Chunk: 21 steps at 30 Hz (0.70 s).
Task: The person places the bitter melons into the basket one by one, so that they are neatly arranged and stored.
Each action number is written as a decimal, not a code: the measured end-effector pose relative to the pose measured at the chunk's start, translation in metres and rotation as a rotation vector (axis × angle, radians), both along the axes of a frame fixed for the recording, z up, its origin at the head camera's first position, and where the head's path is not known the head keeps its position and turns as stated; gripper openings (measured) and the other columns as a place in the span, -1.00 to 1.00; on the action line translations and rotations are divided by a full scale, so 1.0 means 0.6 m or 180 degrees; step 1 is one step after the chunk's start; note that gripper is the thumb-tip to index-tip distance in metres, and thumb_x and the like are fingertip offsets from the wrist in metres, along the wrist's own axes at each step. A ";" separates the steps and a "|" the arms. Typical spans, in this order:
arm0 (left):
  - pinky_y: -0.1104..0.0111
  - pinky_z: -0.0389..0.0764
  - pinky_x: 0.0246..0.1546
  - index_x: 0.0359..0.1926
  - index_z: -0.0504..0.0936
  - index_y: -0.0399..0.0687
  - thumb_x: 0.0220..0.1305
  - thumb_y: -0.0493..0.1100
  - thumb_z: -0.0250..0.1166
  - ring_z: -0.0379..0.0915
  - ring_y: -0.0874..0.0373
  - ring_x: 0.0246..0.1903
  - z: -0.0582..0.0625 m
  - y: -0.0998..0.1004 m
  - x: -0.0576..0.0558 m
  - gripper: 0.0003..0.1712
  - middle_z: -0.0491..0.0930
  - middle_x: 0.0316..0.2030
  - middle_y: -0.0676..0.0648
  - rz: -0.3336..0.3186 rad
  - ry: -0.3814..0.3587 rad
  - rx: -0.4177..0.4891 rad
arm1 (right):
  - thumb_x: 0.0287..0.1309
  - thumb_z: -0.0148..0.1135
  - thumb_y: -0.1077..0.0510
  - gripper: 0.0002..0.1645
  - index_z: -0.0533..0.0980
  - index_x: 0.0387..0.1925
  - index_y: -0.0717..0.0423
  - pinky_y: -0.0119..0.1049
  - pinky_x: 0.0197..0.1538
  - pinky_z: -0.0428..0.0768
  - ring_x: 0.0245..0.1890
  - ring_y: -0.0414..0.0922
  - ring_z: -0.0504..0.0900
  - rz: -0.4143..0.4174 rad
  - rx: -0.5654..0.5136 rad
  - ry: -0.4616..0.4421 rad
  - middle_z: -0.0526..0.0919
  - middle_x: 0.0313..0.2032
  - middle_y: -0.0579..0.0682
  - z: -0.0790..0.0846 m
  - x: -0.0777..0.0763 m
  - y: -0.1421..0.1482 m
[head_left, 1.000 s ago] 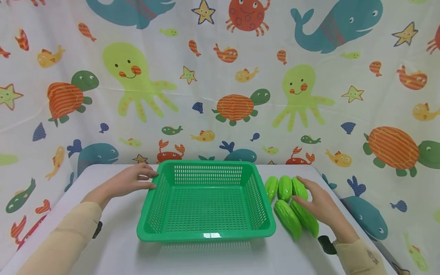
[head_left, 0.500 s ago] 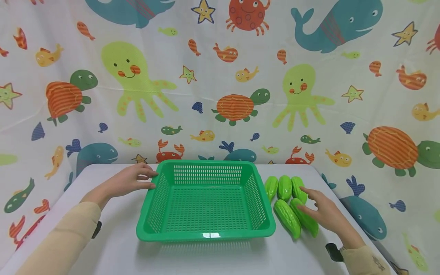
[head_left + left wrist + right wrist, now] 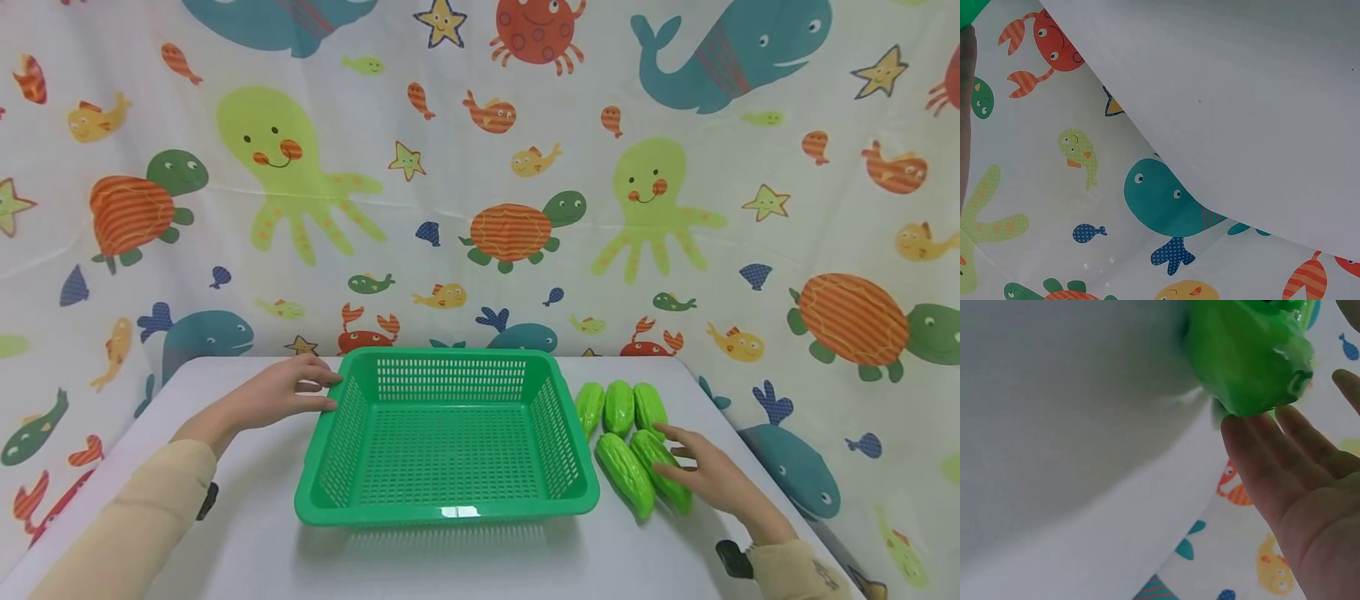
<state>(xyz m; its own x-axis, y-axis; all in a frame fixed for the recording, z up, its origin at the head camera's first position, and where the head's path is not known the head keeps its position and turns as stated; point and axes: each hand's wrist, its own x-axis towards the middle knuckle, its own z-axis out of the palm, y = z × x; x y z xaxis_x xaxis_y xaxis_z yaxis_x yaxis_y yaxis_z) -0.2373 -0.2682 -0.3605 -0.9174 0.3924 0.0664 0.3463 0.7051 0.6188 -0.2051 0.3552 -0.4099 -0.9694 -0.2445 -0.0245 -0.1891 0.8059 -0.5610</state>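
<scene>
A green plastic basket (image 3: 517, 510) with slotted sides stands on the white table, with nothing inside. At its left rim, my left hand (image 3: 281, 392) rests its fingertips, thumb and fingers spread apart. To the right of the basket lie several bright green bitter melons: three in a back row, such as the middle one (image 3: 619, 408), and two in front. My right hand (image 3: 708, 475) hovers beside the front right bitter melon (image 3: 647, 450), fingers extended and thumb apart. In the right wrist view, straight fingertips are right at the end of a glossy bitter melon (image 3: 1247, 369).
The white table (image 3: 247, 533) ends at a curtain (image 3: 442, 167) printed with sea animals, which hangs behind it and along both sides. The basket's right rim stands close beside the bitter melons.
My right hand has moved down and to the right, from over the back right bitter melon to beside the front right one. The left hand stays at the basket rim.
</scene>
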 end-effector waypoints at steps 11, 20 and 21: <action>-0.04 0.59 0.02 0.12 0.59 -0.24 0.20 0.07 0.40 0.45 -0.26 0.10 -0.002 -0.001 0.000 -0.40 0.47 0.04 -0.14 0.0000 0.0015 -0.0022 | 0.24 0.30 -0.04 -0.28 0.32 0.34 0.14 0.27 0.02 0.54 0.11 0.36 0.47 0.0141 -0.0096 -0.0106 0.32 0.30 0.37 -0.021 -0.001 0.006; -0.04 0.59 0.02 0.12 0.59 -0.25 0.19 0.08 0.40 0.45 -0.21 0.09 -0.002 -0.001 -0.001 -0.39 0.47 0.04 -0.15 0.0005 0.0017 -0.0015 | 0.25 0.28 -0.05 -0.29 0.33 0.34 0.13 0.28 0.06 0.51 0.16 0.40 0.41 0.0130 -0.0133 -0.0295 0.28 0.33 0.37 -0.023 -0.002 0.012; -0.04 0.60 0.02 0.12 0.59 -0.25 0.19 0.08 0.40 0.45 -0.21 0.09 -0.002 -0.001 -0.002 -0.39 0.47 0.04 -0.15 0.0005 0.0018 -0.0016 | 0.25 0.28 -0.05 -0.29 0.33 0.34 0.13 0.29 0.07 0.51 0.16 0.40 0.41 0.0140 -0.0133 -0.0308 0.27 0.33 0.37 -0.023 -0.003 0.013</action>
<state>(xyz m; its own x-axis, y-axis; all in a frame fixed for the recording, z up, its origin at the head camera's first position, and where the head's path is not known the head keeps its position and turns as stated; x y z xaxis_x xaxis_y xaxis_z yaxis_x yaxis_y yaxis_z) -0.2382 -0.2690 -0.3617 -0.9176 0.3913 0.0696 0.3487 0.7087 0.6133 -0.2068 0.3627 -0.4236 -0.9513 -0.2893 -0.1064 -0.1669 0.7736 -0.6113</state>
